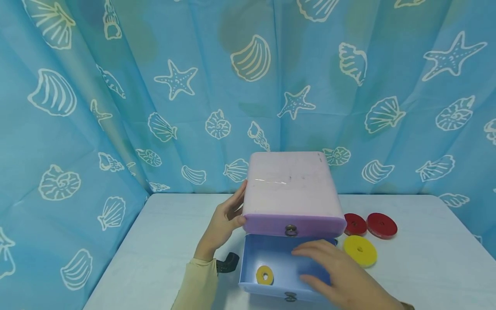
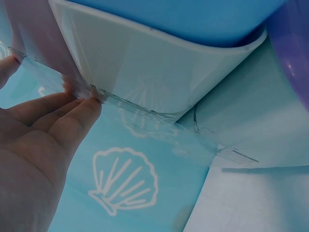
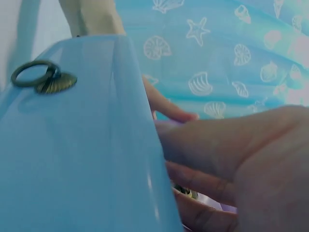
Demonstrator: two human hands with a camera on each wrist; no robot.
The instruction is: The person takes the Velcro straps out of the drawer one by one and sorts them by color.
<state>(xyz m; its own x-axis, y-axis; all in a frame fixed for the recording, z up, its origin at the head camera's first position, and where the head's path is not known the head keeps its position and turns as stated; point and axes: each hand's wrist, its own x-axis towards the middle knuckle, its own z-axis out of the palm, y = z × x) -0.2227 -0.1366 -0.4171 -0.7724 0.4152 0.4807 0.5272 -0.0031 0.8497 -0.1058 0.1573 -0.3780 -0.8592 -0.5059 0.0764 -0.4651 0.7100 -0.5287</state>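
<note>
A small drawer box [image 1: 290,185] with a pale pink top stands mid-table, its purple upper drawer [image 1: 267,224] closed. Below that, the blue drawer [image 1: 279,249] is pulled out and holds a small yellow ring [image 1: 265,275]. My left hand [image 1: 221,226] rests on the box's left side, fingers nearly straight, thumb by the front corner. Up close in the left wrist view, fingertips [image 2: 94,104] touch clear film on that side. Over the right part of the blue drawer, my right hand [image 1: 341,271] has its fingers spread from the thumb with nothing between them.
Two flat red rolls [image 1: 382,225] and a larger yellow roll [image 1: 360,251] lie on the table right of the box. A black piece [image 1: 228,262] shows by my left wrist. The shell-patterned curtain [image 1: 193,107] hangs behind the table.
</note>
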